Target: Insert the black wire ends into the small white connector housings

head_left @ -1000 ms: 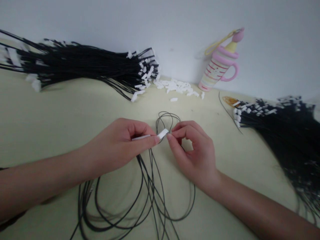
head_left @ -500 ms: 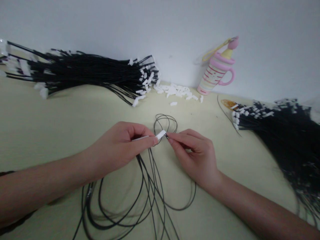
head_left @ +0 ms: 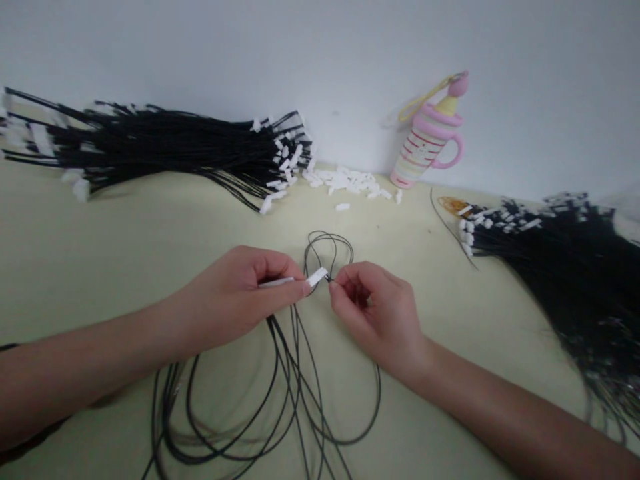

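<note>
Between thumb and fingers, my left hand [head_left: 250,288] pinches a small white plastic connector [head_left: 317,277], which points up to the right. Another strip of white shows inside that hand's curl. My right hand [head_left: 375,303] is closed in a pinch on a thin black wire, right at the connector's open end. Whether the wire's tip is inside the connector is too small to tell. Several black wires [head_left: 300,393] hang in loose loops below the hands, and a thinner loop [head_left: 327,237] lies just beyond the fingertips.
At the back left lies a thick bundle of black cables [head_left: 175,143] with white ends. Loose white connectors [head_left: 345,180] are scattered by the wall near a pink striped cup [head_left: 423,147]. A second dark cable bundle [head_left: 555,267] spreads along the right side.
My right hand's fingers have curled in more and sit slightly lower, still at the connector's end. The left hand keeps its pinch. The whole view has shifted a little.
</note>
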`<state>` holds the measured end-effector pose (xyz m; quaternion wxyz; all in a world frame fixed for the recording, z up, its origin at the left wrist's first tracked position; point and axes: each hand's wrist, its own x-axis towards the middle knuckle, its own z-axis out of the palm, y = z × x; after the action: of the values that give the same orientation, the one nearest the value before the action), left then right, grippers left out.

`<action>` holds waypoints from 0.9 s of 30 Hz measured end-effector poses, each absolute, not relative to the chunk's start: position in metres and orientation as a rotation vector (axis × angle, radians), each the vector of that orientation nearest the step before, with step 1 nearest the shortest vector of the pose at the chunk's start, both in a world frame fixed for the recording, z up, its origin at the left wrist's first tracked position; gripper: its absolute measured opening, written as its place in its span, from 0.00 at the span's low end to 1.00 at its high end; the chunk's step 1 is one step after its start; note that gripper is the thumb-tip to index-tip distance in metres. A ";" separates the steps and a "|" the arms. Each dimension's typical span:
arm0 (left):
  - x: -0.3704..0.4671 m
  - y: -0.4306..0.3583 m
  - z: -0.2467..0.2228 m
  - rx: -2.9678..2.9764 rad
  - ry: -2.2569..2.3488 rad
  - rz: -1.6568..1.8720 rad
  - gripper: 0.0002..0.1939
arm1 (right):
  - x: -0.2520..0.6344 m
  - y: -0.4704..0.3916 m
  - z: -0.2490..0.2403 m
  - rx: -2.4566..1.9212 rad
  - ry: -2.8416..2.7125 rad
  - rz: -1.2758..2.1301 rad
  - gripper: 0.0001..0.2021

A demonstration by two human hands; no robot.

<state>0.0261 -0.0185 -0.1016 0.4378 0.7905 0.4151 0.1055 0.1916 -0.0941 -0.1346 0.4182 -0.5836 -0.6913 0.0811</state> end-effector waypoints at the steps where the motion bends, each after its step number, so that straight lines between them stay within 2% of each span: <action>1: 0.026 -0.019 -0.101 1.956 1.025 0.252 0.13 | 0.192 -0.094 -0.135 -1.466 -1.743 0.199 0.01; 11: 0.028 -0.019 -0.096 1.947 0.952 0.187 0.13 | 0.191 -0.096 -0.135 -1.468 -1.820 0.068 0.03; 19: 0.026 -0.015 -0.101 1.910 0.954 0.258 0.14 | 0.192 -0.095 -0.133 -1.445 -1.826 0.095 0.03; 27: 0.025 -0.011 -0.101 1.971 0.840 0.190 0.15 | 0.193 -0.096 -0.131 -1.217 -1.840 0.017 0.03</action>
<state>0.0248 -0.0115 -0.1014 0.4753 0.8062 0.3438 0.0777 0.1931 -0.0961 -0.1314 0.4510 -0.4924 -0.7443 0.0070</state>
